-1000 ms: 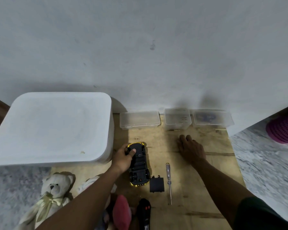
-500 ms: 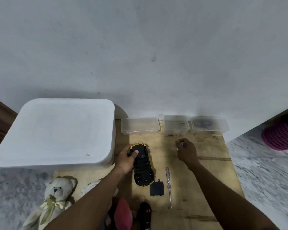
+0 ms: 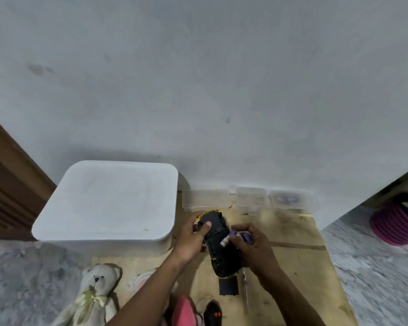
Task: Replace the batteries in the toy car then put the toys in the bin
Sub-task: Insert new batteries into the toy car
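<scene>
- toy car [image 3: 218, 243] lies upside down on the wooden board [image 3: 299, 274], black underside up, yellow trim at both ends, just right of the white bin [image 3: 108, 203]
- left hand [image 3: 191, 238] clamped on the car's far end, thumb on the underside
- right hand [image 3: 254, 248] closed on purple-white batteries [image 3: 229, 240], touching the car's underside
- black battery cover [image 3: 229, 286] near the car's near end
- versus 0.5 s ago: right hand has come from near the clear boxes [image 3: 251, 200] to the car, batteries now visible

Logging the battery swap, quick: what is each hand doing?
Left hand: holding the toy car.
Right hand: holding batteries over the car.
</scene>
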The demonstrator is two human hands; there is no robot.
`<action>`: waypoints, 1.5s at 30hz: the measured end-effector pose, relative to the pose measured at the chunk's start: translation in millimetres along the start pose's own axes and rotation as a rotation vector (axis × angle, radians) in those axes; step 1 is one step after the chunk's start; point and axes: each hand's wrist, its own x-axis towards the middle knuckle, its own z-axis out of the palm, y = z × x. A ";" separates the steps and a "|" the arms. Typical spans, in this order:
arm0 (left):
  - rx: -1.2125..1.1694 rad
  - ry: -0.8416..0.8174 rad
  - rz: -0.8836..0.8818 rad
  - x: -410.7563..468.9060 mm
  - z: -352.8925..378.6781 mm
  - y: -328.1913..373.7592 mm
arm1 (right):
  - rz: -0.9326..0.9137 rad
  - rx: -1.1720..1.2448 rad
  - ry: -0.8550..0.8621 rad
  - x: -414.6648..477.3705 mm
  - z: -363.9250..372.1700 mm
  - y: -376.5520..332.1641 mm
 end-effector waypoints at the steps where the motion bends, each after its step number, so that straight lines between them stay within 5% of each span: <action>1: -0.009 -0.001 0.013 -4.5 -0.7 4.9 | -0.067 -0.087 0.034 -3.8 3.1 -4.4; 11: -0.067 0.000 0.103 -39.2 -8.8 29.3 | -0.315 -0.337 0.333 -29.0 41.5 -20.3; 45: -0.020 0.120 0.257 -47.2 -6.5 47.5 | -0.483 -0.578 0.255 -31.0 42.7 -29.7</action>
